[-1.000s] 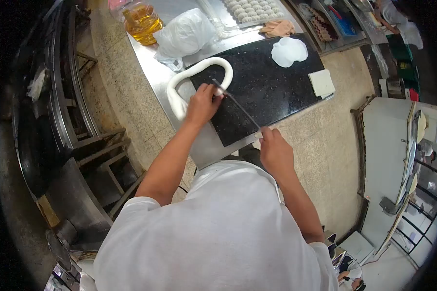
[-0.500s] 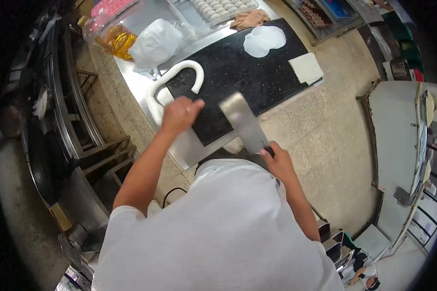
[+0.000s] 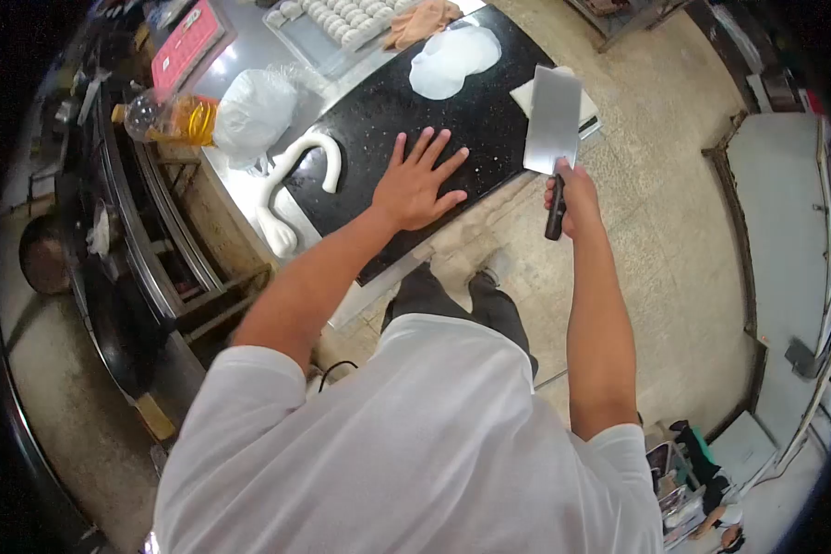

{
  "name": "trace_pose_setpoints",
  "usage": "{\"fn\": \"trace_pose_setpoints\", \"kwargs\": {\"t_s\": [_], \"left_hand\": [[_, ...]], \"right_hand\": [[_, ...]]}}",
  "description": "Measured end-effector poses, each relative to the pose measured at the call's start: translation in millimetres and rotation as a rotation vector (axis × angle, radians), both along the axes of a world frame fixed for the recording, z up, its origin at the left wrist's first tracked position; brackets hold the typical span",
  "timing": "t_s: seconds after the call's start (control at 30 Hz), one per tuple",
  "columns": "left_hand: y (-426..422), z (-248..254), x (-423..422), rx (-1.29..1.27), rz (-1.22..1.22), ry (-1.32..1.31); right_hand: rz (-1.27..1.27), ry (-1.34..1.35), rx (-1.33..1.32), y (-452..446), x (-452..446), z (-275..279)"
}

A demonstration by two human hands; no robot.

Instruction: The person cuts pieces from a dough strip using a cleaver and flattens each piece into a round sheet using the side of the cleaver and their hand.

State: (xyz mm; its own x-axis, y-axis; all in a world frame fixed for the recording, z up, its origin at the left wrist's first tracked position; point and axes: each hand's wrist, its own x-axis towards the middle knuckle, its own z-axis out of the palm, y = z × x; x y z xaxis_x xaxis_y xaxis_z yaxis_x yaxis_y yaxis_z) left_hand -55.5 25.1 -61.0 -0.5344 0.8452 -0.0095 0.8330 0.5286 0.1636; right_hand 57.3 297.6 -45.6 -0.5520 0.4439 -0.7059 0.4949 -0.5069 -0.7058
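In the head view, the left hand [image 3: 415, 189] is near the centre of the frame, palm down and fingers spread wide, over the black board [image 3: 369, 152] and holding nothing; whether its palm touches the surface is unclear. Right of centre, the right hand [image 3: 577, 198] is closed round the dark handle of a cleaver [image 3: 554, 120], whose broad blade points up the frame and partly covers pale square sheets [image 3: 523, 96]. The hooked white dough rope [image 3: 331, 171] lies left of centre, partly on the board, below a plastic bag [image 3: 254, 111]. Rounded white sheets [image 3: 441, 69] lie at upper centre.
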Motion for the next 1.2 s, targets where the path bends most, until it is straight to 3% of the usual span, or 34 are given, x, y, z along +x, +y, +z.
{"fn": "trace_pose_setpoints", "kwargs": {"t_s": [0.13,0.17,0.23,0.27,0.3,0.33,0.37,0.53,0.57,0.63,0.67,0.73,0.77,0.83,0.93,1.13,1.2], "left_hand": [[-3,-4,-8,0.061,0.020,-0.096],[-3,-1,-9,0.057,0.017,-0.098],[-2,8,-9,0.304,0.130,-0.259],[-5,18,-7,0.201,-0.028,-0.141],[-11,14,0,0.195,-0.225,-0.109],[-21,12,10,0.105,-0.312,-0.156],[-29,10,14,0.016,-0.399,-0.206],[-8,3,-14,0.045,-0.372,-0.195],[4,1,-30,0.056,-0.332,-0.126],[18,-7,-46,0.112,-0.316,-0.095],[22,-7,-48,0.129,-0.316,-0.075],[21,-6,-31,0.111,-0.343,-0.105],[7,-4,-16,0.103,-0.333,-0.120],[-11,-4,2,-0.007,-0.812,-0.354],[0,-12,-13,0.039,-0.740,-0.289],[29,-11,-76,0.103,-0.566,-0.131],[23,-16,-56,0.101,-0.571,-0.154]], "right_hand": [[0.033,0.004,0.068,-21,18,-2],[0.209,-0.044,0.157,-31,32,1],[0.545,-0.168,0.273,-65,56,21],[0.707,-0.246,0.300,-86,61,37],[0.786,-0.117,0.262,-104,83,8],[0.962,0.051,0.482,-124,94,-11],[1.014,-0.056,0.381,-140,89,-14],[1.054,-0.110,0.337,-105,40,-25],[1.099,-0.261,0.268,-94,11,5],[1.063,-0.402,0.203,-84,-11,13],[1.058,-0.399,0.209,-87,-3,13],[0.918,-0.041,0.406,-103,34,5],[0.962,-0.094,0.369,-114,58,5],[0.952,-0.214,0.333,-141,89,8],[0.942,-0.386,0.504,-145,61,11],[1.071,-0.273,0.637,-106,3,21],[0.893,-0.162,0.689,-123,21,13]]}}
